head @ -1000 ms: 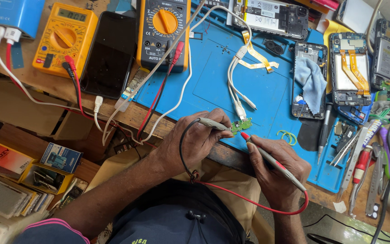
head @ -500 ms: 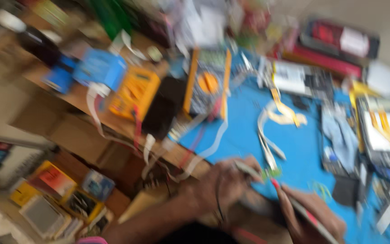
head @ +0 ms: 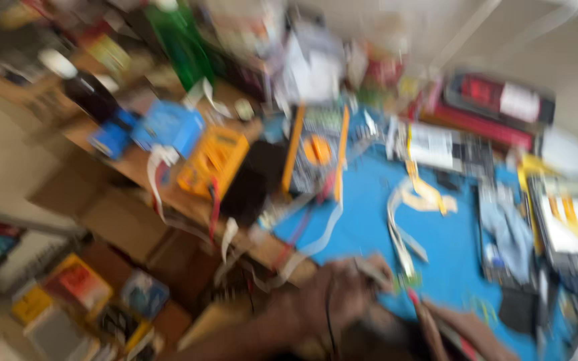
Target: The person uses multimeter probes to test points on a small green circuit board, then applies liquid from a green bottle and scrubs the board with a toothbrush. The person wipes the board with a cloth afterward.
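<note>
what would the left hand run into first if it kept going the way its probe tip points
Probably the small green circuit board right ahead of the left hand on the blue mat. The frame is badly blurred, so whether they already touch is unclear.

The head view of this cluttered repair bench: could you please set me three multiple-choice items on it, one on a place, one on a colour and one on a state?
1. Where does the yellow meter lie relative to the blue mat?
A. left of it
B. right of it
C. on its middle

2. What colour is the bottle at the top?
A. red
B. green
C. white

3. What is the left hand doing?
A. resting flat and empty
B. holding a thin probe
C. lifting the bottle

Answers: 1 A, the meter sits on the wooden bench left of the mat; 2 B, it shows green; 3 B, the fingers close round the probe near the small green board.
</note>
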A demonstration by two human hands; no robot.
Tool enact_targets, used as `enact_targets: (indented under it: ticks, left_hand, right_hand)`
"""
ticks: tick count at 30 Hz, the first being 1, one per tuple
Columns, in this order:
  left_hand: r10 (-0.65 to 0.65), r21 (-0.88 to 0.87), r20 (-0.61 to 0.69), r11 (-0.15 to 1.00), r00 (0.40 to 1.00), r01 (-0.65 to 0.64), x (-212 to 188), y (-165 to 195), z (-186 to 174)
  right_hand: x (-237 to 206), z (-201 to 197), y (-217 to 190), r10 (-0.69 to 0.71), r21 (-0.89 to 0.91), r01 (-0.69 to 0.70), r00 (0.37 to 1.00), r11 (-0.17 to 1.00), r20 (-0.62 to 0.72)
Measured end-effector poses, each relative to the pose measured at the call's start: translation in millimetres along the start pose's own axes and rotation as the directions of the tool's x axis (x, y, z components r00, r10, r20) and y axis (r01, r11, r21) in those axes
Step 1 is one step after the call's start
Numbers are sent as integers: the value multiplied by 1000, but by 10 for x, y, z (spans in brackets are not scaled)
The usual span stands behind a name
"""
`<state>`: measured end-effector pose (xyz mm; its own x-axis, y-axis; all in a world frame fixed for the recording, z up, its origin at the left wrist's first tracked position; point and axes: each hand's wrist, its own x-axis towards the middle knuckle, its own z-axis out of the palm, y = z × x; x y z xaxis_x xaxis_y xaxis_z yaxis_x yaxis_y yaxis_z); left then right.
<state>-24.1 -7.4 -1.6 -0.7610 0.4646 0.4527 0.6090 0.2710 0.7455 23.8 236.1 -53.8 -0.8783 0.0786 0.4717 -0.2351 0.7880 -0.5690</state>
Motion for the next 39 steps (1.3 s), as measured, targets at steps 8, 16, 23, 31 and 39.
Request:
enact_targets:
  ticks: [8,16,23,31,39]
  left_hand:
    - [-120,-217,5,969,993,119,-44,74,-129]
    - [-80,-266,28,960,996,84,26,142,-215]
    - [-80,-206,15,975,997,81,3,137,-192]
    - [-71,-178,20,981,997,73,18,169,-216]
    - [-75,-183,33,980,997,80,6,154,-210]
  right_hand:
    - [137,-446,-993,-47,45,44,997,998,58]
    - [147,-443,-996,-35,42,32,997,999,68]
    - [111,-430,-932,-24,26,22,997,999,72]
    - [125,-433,-964,-17,32,14,997,999,78]
    - [168,-423,-988,-30,38,28,997,999,74]
